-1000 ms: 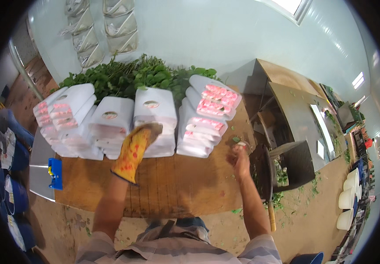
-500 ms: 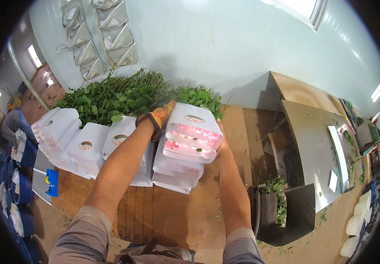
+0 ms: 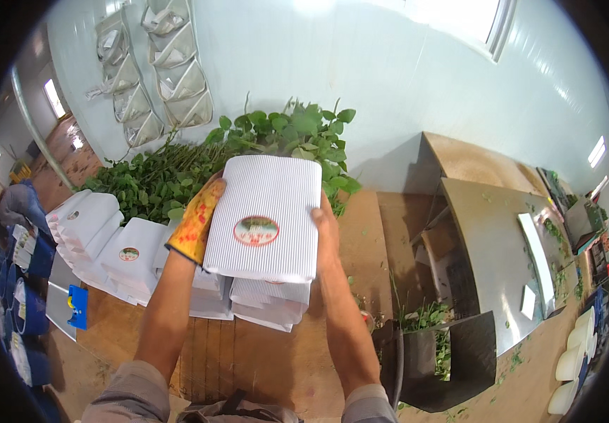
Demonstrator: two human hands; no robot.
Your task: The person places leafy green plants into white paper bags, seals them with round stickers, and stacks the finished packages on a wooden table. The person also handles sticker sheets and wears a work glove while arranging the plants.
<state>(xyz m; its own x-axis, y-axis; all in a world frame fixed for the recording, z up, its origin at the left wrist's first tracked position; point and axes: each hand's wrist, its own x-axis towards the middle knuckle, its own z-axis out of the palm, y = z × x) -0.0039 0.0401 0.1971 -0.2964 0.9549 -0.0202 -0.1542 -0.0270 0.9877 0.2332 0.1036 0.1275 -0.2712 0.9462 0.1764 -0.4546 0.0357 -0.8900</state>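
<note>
Both hands grip the sides of a flower bunch (image 3: 266, 194) wrapped in white corrugated paper with an oval label. Its top face tilts toward me, and its blooms are hidden in this view. Green leafy stems (image 3: 301, 127) stick out at its far end. My left hand (image 3: 202, 215), in a yellow-orange patterned glove, is closed on the left side. My bare right hand (image 3: 327, 236) holds the right edge, thumb on the paper. Just below and behind the held bunch lies a stack of similar wrapped bunches (image 3: 268, 310); more wrapped bunches (image 3: 132, 261) sit to the left.
The wooden table (image 3: 276, 359) carries the bunches. A blue and yellow tape dispenser (image 3: 77, 307) lies at its left edge. On the right stand a dark bin (image 3: 459, 359) with leafy cuttings and a metal-topped table (image 3: 491, 247). Fabric pockets (image 3: 177, 53) hang on the wall.
The wrapped bunch has been raised off the stack and moved left, tilting so its labelled face shows. The pink blooms seen before are now out of sight. Both hands moved with it.
</note>
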